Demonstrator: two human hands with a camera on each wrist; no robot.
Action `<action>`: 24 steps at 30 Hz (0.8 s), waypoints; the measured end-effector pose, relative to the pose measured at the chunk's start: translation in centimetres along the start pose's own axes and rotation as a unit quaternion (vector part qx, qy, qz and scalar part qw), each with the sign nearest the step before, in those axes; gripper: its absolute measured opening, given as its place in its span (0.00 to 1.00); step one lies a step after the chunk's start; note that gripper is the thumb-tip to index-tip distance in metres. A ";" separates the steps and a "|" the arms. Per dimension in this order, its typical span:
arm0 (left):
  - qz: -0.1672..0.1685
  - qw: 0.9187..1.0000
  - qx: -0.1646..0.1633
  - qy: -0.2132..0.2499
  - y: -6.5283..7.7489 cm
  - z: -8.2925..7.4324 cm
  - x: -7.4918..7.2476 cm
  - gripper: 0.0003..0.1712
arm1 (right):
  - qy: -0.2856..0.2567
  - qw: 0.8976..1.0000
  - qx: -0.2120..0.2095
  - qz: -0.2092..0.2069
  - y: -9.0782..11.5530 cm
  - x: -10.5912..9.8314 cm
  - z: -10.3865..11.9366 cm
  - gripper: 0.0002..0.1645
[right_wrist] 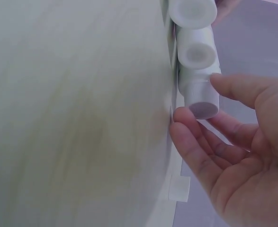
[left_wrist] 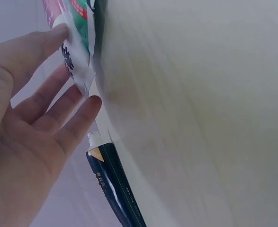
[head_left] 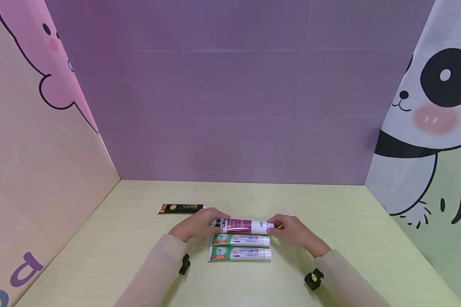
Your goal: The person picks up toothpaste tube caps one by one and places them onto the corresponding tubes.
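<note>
A purple-and-white toothpaste tube lies across the table between both hands, its cap to the right. My left hand holds its flat tail end; the left wrist view has the thumb on the tube's white end and the fingers on the far side. At the other end, the thumb and fingers of my right hand close round the white cap. Just nearer than this tube, two green-and-white toothpaste tubes lie parallel in a row, caps also to the right.
A black toothpaste tube lies farther back, beyond my left hand. Behind my right hand another white cap shows, the rest of it mostly hidden. A purple back wall and printed side walls enclose the pale table.
</note>
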State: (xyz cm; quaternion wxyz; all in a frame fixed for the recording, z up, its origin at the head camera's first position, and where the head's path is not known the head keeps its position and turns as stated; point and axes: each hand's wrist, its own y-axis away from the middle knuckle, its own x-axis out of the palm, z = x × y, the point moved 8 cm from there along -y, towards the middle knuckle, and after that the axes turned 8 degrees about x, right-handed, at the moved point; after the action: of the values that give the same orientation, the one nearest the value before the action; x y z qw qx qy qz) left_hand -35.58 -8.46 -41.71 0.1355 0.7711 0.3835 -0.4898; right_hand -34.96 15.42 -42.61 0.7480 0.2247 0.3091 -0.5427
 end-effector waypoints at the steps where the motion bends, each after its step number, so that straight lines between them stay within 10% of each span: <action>1: -0.001 1.000 0.002 0.001 0.0 0.0 -0.1 0.23 | 0.002 1.000 0.002 -0.002 0.0 0.0 -0.1 0.14; 9: -0.027 0.999 -0.036 0.029 0.5 0.6 -1.3 0.23 | 0.014 1.000 0.013 -0.011 0.5 -0.9 -0.1 0.15; 24: -0.042 0.994 -0.013 -0.097 0.8 1.9 -4.3 0.23 | 0.041 0.998 -0.022 -0.031 0.8 -2.7 0.6 0.15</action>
State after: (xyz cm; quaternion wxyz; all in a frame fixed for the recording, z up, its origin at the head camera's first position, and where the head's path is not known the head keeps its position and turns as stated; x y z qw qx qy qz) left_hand -37.23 -12.12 -39.08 0.1616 0.7011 0.4069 -0.5629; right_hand -34.62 17.12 -40.25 0.7220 0.2206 0.3581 -0.5494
